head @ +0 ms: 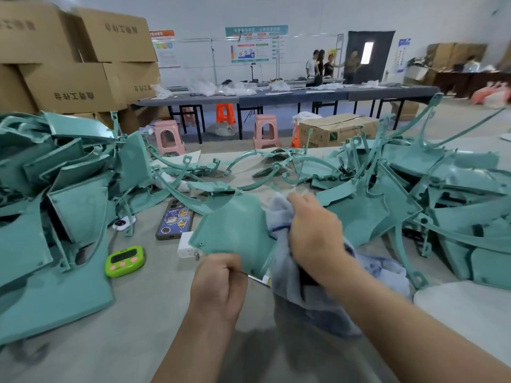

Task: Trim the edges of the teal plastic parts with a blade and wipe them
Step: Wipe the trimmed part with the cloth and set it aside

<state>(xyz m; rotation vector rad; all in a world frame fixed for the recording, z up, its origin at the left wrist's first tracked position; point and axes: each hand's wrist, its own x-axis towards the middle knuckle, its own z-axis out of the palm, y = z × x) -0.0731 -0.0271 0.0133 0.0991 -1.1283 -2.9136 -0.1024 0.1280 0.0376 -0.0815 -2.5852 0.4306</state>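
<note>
A flat teal plastic part (pixel 235 228) is held up over the table in front of me. My left hand (pixel 218 283) grips its lower near edge with curled fingers; a thin blade tip (pixel 255 277) shows just right of that hand. My right hand (pixel 312 233) clutches a blue-grey cloth (pixel 290 275) against the part's right edge. The cloth hangs down below my right wrist. Piles of more teal parts lie to the left (pixel 63 194) and right (pixel 442 194).
On the table lie a phone (pixel 174 222), a green timer (pixel 125 261), a white charger block (pixel 187 247) and a small white device (pixel 121 223). Cardboard boxes (pixel 74 59) stack at the back left. Stools, long tables and several people stand beyond.
</note>
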